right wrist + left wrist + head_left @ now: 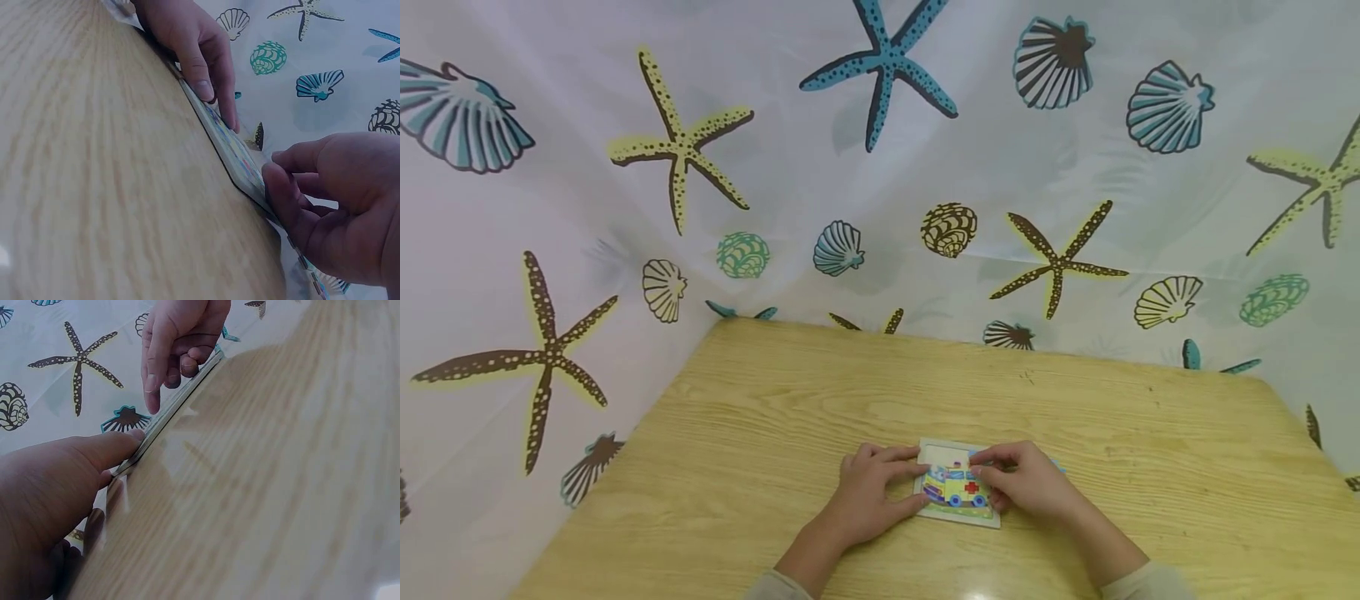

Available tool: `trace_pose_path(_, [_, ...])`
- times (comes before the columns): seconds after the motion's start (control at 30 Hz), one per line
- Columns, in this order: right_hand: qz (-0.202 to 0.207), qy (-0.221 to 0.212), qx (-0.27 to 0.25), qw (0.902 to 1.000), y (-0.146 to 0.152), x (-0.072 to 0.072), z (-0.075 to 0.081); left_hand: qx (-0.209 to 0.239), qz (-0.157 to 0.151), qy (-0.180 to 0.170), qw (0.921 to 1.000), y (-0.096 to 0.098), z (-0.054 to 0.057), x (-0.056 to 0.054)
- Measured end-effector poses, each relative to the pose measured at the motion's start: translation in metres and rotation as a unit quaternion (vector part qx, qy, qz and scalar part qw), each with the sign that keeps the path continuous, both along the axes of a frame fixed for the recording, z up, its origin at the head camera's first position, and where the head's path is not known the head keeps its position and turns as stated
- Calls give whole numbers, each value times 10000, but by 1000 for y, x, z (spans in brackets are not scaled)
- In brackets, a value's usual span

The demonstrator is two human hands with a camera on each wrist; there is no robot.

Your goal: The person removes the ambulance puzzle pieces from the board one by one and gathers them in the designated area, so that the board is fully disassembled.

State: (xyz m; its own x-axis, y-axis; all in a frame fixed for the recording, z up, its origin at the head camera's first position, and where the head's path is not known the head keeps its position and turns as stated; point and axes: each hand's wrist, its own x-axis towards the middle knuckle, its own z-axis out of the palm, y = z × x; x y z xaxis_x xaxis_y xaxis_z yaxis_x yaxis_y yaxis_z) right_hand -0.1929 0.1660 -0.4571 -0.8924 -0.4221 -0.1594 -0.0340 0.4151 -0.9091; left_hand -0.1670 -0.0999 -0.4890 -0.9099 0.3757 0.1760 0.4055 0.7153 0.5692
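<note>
A flat tray puzzle (955, 487) with a yellow ambulance picture lies on the wooden table, and bare pale backing shows at its upper left. My left hand (877, 492) rests at the tray's left side, fingers reaching onto it and thumb at the lower edge. In the left wrist view the left thumb (128, 442) lies along the tray's rim. My right hand (1030, 479) is over the puzzle's right side, thumb and index finger close together by the ambulance roof. Whether a piece is between those fingertips I cannot tell. The hand hides much of the tray's right edge.
A small blue bit (1058, 467) shows behind the right wrist. In the right wrist view, several thin loose pieces (306, 265) lie beneath the right hand. A cloth printed with starfish and shells (895, 183) hangs at the table's back and sides. The wooden tabletop (760, 467) surrounds the tray.
</note>
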Motion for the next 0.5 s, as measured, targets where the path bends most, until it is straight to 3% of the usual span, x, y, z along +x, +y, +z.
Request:
trace_pose_path(0.3, [19,556,327,9979,-7,3,-6,71,13,-3,10000,1,2,1])
trace_pose_path(0.5, [-613,1018,688,9905,-13,4,-10,27,36,34,10000,2,-1,-1])
